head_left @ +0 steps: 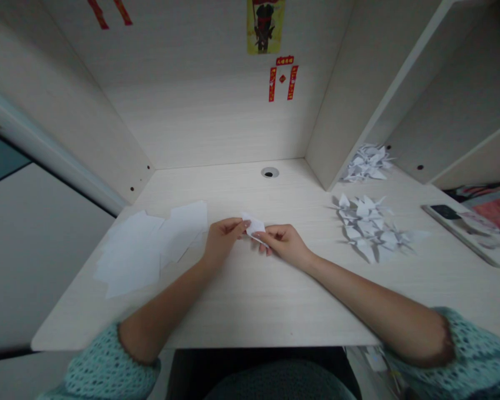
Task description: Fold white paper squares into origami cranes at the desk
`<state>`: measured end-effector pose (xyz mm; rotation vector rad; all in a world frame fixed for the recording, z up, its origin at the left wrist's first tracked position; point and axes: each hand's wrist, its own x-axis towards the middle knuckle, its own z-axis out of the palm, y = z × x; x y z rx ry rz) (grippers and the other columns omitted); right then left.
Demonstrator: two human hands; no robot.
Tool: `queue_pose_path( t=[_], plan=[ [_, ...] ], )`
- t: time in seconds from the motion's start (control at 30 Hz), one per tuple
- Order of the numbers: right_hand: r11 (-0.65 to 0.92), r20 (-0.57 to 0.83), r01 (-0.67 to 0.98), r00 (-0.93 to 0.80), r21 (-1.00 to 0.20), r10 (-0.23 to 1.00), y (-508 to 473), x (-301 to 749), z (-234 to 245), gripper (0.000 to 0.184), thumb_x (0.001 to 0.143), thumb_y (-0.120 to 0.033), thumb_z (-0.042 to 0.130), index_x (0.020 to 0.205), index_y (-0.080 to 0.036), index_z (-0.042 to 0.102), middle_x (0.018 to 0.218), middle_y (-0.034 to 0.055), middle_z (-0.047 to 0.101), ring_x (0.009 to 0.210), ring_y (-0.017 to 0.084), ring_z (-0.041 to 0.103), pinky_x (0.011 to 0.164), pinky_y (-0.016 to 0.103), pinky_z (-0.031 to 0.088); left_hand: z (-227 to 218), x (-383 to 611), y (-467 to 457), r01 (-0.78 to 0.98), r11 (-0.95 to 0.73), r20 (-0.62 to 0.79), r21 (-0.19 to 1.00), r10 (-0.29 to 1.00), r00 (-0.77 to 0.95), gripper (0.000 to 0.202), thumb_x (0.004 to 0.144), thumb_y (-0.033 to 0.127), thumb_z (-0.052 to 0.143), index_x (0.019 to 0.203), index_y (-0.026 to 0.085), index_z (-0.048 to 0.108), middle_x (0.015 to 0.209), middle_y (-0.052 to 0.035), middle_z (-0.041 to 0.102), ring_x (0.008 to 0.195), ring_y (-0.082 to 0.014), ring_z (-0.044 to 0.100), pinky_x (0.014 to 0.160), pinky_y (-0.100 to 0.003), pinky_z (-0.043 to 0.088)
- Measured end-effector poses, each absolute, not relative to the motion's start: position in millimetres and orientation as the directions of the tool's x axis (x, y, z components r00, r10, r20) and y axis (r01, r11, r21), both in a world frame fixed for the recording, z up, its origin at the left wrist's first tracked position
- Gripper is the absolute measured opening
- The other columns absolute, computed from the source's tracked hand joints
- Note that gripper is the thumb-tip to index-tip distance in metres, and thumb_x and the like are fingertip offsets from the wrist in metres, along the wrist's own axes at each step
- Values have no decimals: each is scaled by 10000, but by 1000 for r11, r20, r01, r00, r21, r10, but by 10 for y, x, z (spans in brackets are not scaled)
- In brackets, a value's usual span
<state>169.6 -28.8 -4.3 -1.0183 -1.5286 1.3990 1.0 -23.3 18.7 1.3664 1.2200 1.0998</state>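
Observation:
A small piece of folded white paper [255, 226] is held between both hands, just above the middle of the desk. My left hand [225, 236] pinches its left end between thumb and fingers. On the other side, my right hand [285, 243] grips the lower right part, its thumb on top and fingertips beneath. The fingers cover part of the paper, so its full shape is hidden. Left of my hands lie loose white paper sheets [133, 253], overlapping in a spread stack. Several folded paper cranes [364, 219] sit in a cluster to the right.
Another heap of folded white paper [369, 161] rests behind the upright panel [337, 111]. A phone [466, 230] lies at the far right, beside reddish cloth [498, 214]. A round cable hole [270, 173] is near the back wall. The desk's front edge runs below my forearms.

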Motion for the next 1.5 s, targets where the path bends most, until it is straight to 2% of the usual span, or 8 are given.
queue_pose_path(
  t=[0.13,0.27,0.43,0.8,1.0,1.1,1.3,1.5],
  plan=[
    [72,44,63,-368,-995,929,-300,1696,-53,381,765,-500,613,638,-143,649,538,7,624,421,68,499,435,188,410,136,-10,-204,39,47,-50,998,995,81,316,697,463,662,590,166,646,595,2,579,554,-105,487,547,-222,389],
    [113,77,77,-371,-991,926,-309,1696,-45,370,785,-488,595,663,-143,653,566,15,636,453,80,525,465,201,426,110,3,-210,13,23,-24,1000,998,61,354,705,469,653,546,158,595,553,18,514,536,-91,444,544,-217,370],
    [108,78,47,-420,-993,904,-295,1701,-64,354,785,-480,599,749,-134,667,668,43,676,523,97,576,541,229,478,102,20,-213,18,30,-31,999,999,24,340,718,486,632,635,157,637,612,-4,552,589,-111,481,548,-220,375],
    [56,86,-77,-468,-995,879,-267,1695,-100,357,775,-442,626,962,-143,686,803,65,709,653,125,645,655,280,552,105,7,-214,-25,28,-29,999,999,-33,349,690,486,656,578,162,589,591,7,512,575,-104,462,534,-211,371],
    [72,85,-44,-458,-996,885,-321,1693,-131,438,769,-384,650,1132,-140,634,822,88,728,616,135,657,661,323,557,144,-133,-63,-236,115,-169,965,960,-221,326,649,469,688,643,159,586,657,1,544,580,-93,486,526,-199,394],
    [87,84,-12,-424,-996,902,-356,1677,-140,390,780,-394,631,1077,-142,664,812,97,728,601,143,656,641,329,553,209,-205,-1,-217,6,-73,976,950,-302,324,654,471,685,635,170,568,659,1,541,604,-96,500,572,-199,434],
    [139,146,-46,-282,-989,948,-292,1686,-85,390,821,-445,563,1108,-192,642,890,70,706,694,142,644,729,321,519,208,-68,-146,-41,-93,87,995,987,-132,295,713,463,642,634,185,583,651,20,557,647,-110,518,643,-222,441],
    [59,113,-142,-410,-988,905,-290,1681,-15,331,794,-439,597,1005,-194,670,852,42,698,757,144,629,735,286,494,164,-6,-215,-8,-111,111,994,987,119,253,739,432,632,794,189,675,933,-41,660,815,-165,586,773,-278,440]
  ],
)
